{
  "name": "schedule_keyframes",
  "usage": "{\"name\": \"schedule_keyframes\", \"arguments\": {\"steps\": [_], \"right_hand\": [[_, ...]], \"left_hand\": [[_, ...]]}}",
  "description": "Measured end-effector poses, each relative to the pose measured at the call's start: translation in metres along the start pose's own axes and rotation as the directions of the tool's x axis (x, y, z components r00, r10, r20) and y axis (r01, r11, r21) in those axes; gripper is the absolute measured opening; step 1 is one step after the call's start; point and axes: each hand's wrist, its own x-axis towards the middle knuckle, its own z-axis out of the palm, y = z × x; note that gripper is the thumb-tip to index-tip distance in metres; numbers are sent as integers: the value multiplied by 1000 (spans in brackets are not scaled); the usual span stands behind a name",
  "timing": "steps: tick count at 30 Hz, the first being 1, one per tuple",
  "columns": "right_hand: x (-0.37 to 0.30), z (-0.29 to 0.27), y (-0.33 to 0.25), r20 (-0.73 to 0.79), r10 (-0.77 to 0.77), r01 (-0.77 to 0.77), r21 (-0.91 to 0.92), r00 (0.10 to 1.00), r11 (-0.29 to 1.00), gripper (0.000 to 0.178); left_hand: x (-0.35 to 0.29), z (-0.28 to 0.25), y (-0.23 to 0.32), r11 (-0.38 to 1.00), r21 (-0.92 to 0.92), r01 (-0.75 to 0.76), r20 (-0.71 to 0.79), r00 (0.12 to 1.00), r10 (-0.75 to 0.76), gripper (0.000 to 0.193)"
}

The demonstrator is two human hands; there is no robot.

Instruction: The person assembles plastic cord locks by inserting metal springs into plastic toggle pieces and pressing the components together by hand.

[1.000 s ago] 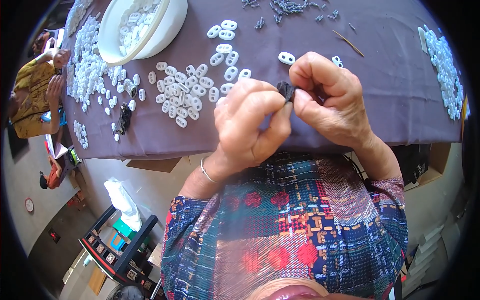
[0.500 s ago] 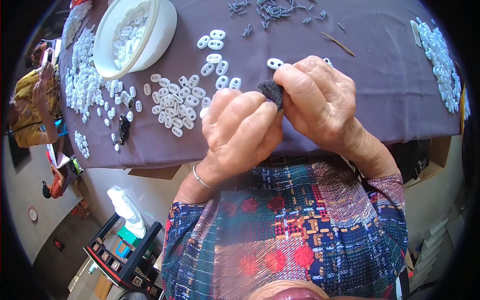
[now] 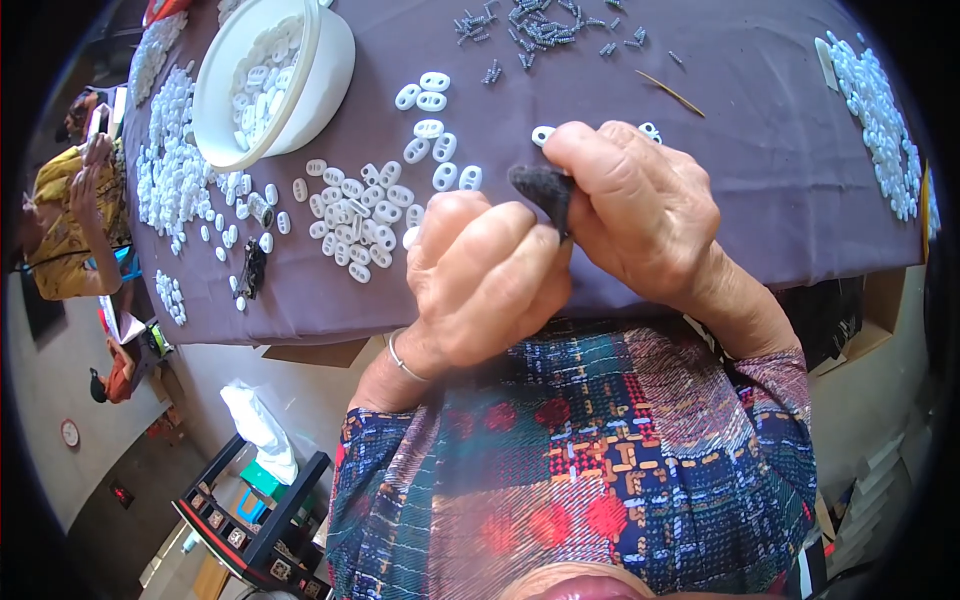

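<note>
My left hand (image 3: 487, 275) and my right hand (image 3: 642, 215) are closed and close together over the near edge of the table. Between them sticks out a small dark, fuzzy piece of cloth (image 3: 541, 188), pinched by the fingers of both. Whatever else the fingertips hold is hidden behind the knuckles. Just beyond my right hand, white two-hole oval pieces (image 3: 542, 135) peek out on either side of it. To the left of my left hand lies a loose pile of the same white pieces (image 3: 358, 215), with several more (image 3: 430, 128) spread farther back.
A tilted white tub (image 3: 335, 95) of white pieces stands at the far left beside a heap of small white parts (image 3: 170, 165). Small dark springs (image 3: 545, 25) and a thin brown stick (image 3: 670, 92) lie at the back. More pale parts (image 3: 880, 130) are on the right. Another person sits at far left.
The dark cloth piece has turned slightly and shows more of its length between my hands. Both hands stay closed, shifted only a little; the view has tilted slightly.
</note>
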Motion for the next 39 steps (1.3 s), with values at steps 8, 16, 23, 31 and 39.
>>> {"name": "schedule_keyframes", "arguments": {"steps": [8, 16, 23, 31, 39], "right_hand": [[-10, -1, 7, 99, 45, -39, -66, 994, 997, 39], [-15, 3, 5, 91, -28, 38, -118, 995, 992, 46], [-13, 4, 6, 90, -12, 36, -265, 996, 964, 44], [-8, -7, 1, 147, 146, -100, -283, 978, 954, 42], [-12, -2, 4, 180, 57, -27, -169, 982, 985, 31]], "left_hand": [[3, 1, 7, 910, -162, 381, 18, 923, -383, 26], [31, -19, 0, 965, 216, 152, 442, 866, -235, 17], [40, -17, -10, 967, 156, 200, 593, 764, -254, 21], [16, -10, -3, 958, 40, 283, 354, 893, -279, 23], [-8, -36, -12, 798, 124, 590, 160, 782, -603, 20]]}}
